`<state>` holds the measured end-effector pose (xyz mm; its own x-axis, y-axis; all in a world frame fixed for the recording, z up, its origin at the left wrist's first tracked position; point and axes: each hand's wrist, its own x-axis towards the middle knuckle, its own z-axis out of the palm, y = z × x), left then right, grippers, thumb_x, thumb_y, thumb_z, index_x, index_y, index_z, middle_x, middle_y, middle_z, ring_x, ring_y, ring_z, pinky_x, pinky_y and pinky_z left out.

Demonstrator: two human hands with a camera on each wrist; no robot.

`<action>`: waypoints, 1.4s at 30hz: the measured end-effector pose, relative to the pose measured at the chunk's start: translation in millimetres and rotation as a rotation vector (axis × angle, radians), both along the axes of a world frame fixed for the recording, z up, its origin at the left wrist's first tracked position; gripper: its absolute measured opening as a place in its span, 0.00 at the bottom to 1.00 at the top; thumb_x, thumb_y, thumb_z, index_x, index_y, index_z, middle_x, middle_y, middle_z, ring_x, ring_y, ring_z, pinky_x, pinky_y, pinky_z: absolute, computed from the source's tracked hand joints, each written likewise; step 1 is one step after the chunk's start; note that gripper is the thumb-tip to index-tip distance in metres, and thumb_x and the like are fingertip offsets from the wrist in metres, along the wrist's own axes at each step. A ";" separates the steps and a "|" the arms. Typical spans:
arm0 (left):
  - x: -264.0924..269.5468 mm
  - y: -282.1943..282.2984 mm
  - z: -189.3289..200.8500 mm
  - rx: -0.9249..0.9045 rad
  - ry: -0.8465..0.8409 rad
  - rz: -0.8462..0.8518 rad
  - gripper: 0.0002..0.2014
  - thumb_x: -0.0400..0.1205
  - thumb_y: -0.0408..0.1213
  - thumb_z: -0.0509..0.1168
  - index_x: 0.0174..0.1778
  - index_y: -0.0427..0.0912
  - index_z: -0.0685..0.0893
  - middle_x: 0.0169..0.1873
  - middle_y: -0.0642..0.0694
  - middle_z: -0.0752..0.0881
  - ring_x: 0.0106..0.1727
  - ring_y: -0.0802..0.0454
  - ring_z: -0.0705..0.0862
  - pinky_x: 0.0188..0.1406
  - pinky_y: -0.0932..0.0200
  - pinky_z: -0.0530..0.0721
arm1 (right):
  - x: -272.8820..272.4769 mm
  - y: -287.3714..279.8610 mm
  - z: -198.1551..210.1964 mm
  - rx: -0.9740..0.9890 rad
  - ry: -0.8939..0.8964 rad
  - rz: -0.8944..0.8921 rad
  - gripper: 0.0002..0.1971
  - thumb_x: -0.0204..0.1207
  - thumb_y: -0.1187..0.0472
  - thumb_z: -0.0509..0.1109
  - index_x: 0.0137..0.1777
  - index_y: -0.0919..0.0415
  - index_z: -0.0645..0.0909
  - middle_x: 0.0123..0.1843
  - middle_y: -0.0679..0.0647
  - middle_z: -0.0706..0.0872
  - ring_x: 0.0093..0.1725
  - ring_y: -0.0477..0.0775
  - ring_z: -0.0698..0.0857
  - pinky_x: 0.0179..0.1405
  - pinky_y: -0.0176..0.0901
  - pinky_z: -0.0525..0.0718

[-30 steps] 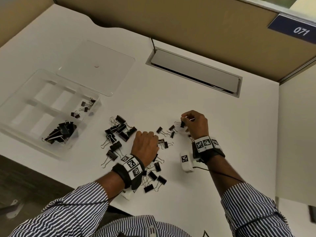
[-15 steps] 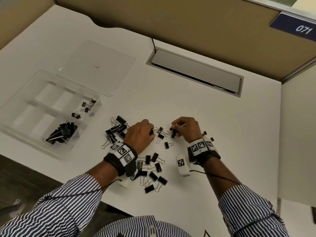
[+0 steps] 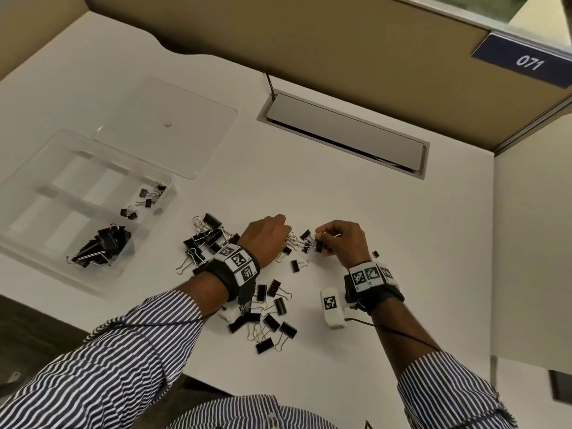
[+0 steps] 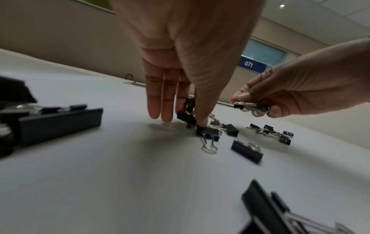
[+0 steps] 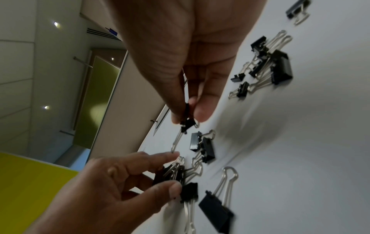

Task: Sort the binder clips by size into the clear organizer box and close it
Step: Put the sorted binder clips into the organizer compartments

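Note:
Black binder clips lie scattered on the white desk (image 3: pixel 309 187): large ones (image 3: pixel 206 237) left of my left wrist, medium ones (image 3: pixel 270 321) near the front edge, small ones (image 3: pixel 305 242) between my hands. My left hand (image 3: pixel 287 239) reaches down into the small ones; thumb and forefinger pinch a few small clips (image 4: pixel 187 117), also seen from the right wrist (image 5: pixel 172 172). My right hand (image 3: pixel 318 241) pinches one small clip (image 5: pixel 187 121) just above the desk. The clear organizer box (image 3: pixel 40 193) stands open at the left, with large clips (image 3: pixel 99 246) and small clips (image 3: pixel 148 196) in separate compartments.
The box's clear lid (image 3: pixel 167 125) lies flat behind it. A grey cable flap (image 3: pixel 343 134) is set into the desk at the back, under a tan partition (image 3: pixel 309 35). A white partition (image 3: pixel 532 227) closes the right side. The desk's front edge runs just below my wrists.
My left hand has moved forward and right onto the small clips. My right hand has come left and nearer with its clip, so both hands now meet over the small clips.

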<state>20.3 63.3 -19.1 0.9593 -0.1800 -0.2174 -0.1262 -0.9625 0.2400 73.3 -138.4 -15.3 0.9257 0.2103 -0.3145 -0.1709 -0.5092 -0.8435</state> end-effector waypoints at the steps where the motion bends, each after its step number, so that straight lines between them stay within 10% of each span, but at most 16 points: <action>1: 1.0 -0.2 -0.1 0.005 -0.002 -0.016 0.08 0.72 0.34 0.75 0.45 0.41 0.86 0.40 0.42 0.81 0.32 0.43 0.81 0.25 0.58 0.66 | -1.2 0.2 -0.4 -0.001 -0.001 0.001 0.01 0.73 0.66 0.78 0.43 0.61 0.90 0.31 0.53 0.89 0.27 0.51 0.86 0.30 0.45 0.90; 6: 10.5 0.8 3.3 -0.029 0.015 0.025 0.09 0.81 0.39 0.66 0.55 0.42 0.86 0.51 0.42 0.80 0.46 0.43 0.83 0.37 0.58 0.70 | -6.0 3.1 -1.1 0.002 0.004 0.010 0.02 0.74 0.65 0.78 0.41 0.59 0.89 0.33 0.56 0.90 0.29 0.52 0.87 0.32 0.47 0.91; 13: 21.1 7.7 9.7 -0.159 0.066 0.302 0.08 0.76 0.44 0.74 0.39 0.43 0.88 0.40 0.45 0.85 0.41 0.47 0.83 0.36 0.60 0.73 | -11.1 7.6 3.3 0.000 0.000 0.031 0.04 0.74 0.65 0.78 0.40 0.57 0.89 0.33 0.55 0.89 0.27 0.51 0.86 0.30 0.44 0.90; 25: 0.6 35.1 10.8 -0.413 -0.032 0.628 0.14 0.73 0.36 0.77 0.55 0.42 0.91 0.53 0.42 0.90 0.55 0.44 0.87 0.57 0.58 0.82 | -12.6 9.0 9.3 -0.001 -0.036 0.055 0.09 0.75 0.66 0.77 0.37 0.52 0.88 0.32 0.51 0.89 0.28 0.52 0.87 0.29 0.46 0.90; 33: -25.7 59.6 24.1 -0.895 0.080 0.886 0.13 0.73 0.27 0.76 0.53 0.36 0.90 0.42 0.39 0.91 0.36 0.46 0.90 0.36 0.57 0.91 | -17.6 31.9 19.0 0.057 -0.011 0.085 0.01 0.74 0.67 0.77 0.42 0.62 0.89 0.34 0.57 0.90 0.29 0.53 0.87 0.30 0.48 0.90; 42: -53.5 115.8 59.4 -1.162 0.055 0.944 0.14 0.73 0.23 0.77 0.53 0.36 0.89 0.44 0.36 0.90 0.38 0.40 0.92 0.37 0.54 0.91 | -21.6 113.9 48.5 0.211 0.030 0.104 0.01 0.73 0.69 0.77 0.42 0.65 0.89 0.35 0.64 0.89 0.33 0.67 0.89 0.34 0.54 0.89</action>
